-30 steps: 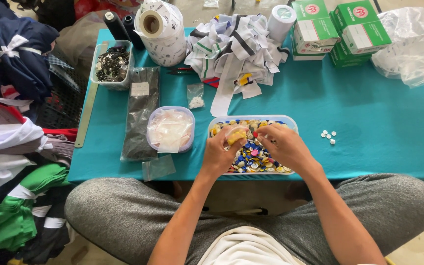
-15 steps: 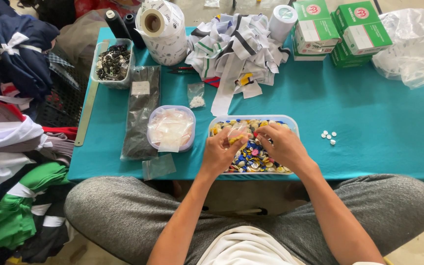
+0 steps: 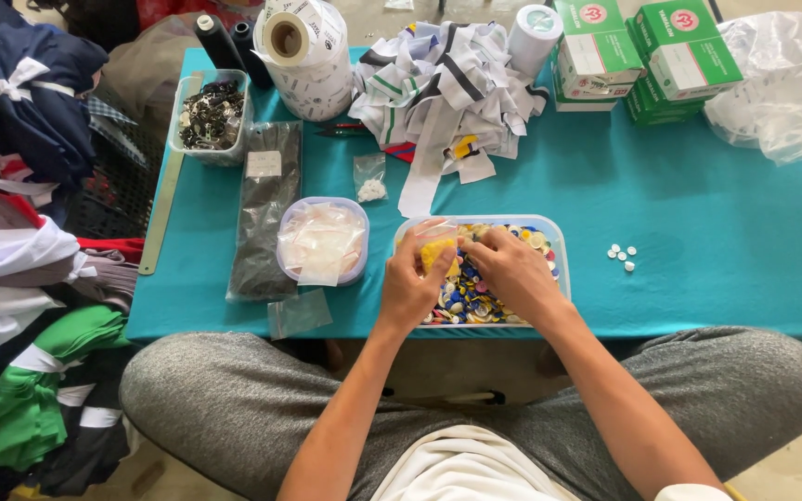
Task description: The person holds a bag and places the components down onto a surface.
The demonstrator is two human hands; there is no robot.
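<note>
Both hands are working over the tray of mixed buttons (image 3: 512,301) on the bench (image 3: 698,213). Left hand (image 3: 410,288) is pinching a small clear bag of yellow buttons (image 3: 436,249); right hand (image 3: 512,274) is pinching its mouth. Bag likely light, limp, slippery; best held at its rim.

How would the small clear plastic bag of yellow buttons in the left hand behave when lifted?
The small clear plastic bag looks thin, so it would probably sag around its contents. It seems light for the left hand. Its open mouth may spill buttons if tipped.
</note>
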